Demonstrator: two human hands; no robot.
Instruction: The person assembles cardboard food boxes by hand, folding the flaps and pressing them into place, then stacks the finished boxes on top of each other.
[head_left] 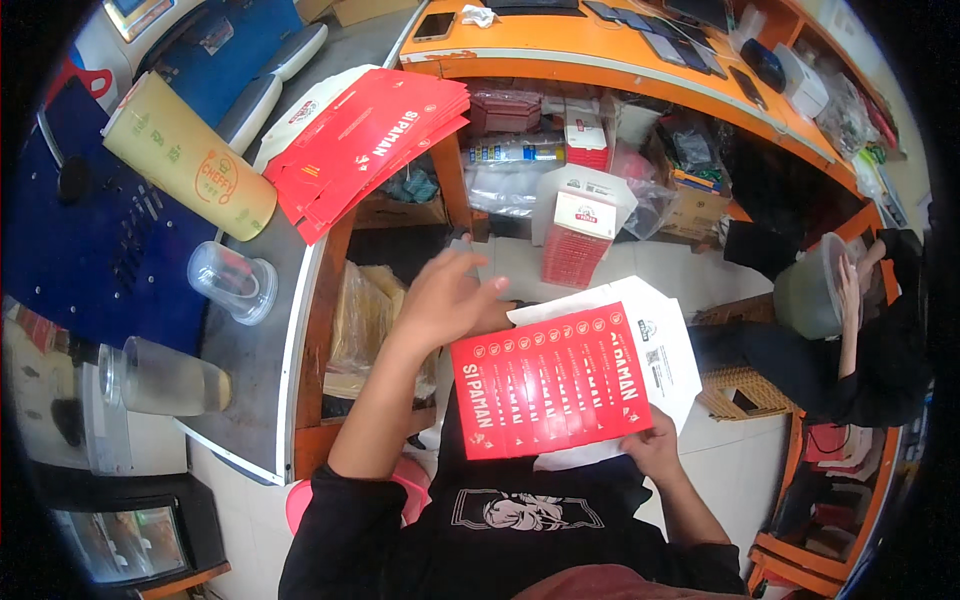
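A fanned stack of red and white paper food boxes [550,385] lies above my lap. My right hand [655,445] grips the stack at its lower right corner, with the thumb on the red face and the other fingers hidden underneath. My left hand [450,295] is raised just beyond the upper left corner of the stack, its fingers apart and nothing in them. To the left, a pile of flat red box blanks [365,135] lies on the grey counter and juts over its edge. A tall stack of nested red and white boxes [580,235] stands ahead of me.
On the grey counter [270,405] are a large yellow-green printed cup [190,155], a clear plastic cup [232,283] and a clear jug [170,377]. An orange desk [560,45] bears phones. At right, another person's hand [850,290] touches a clear tub [808,290].
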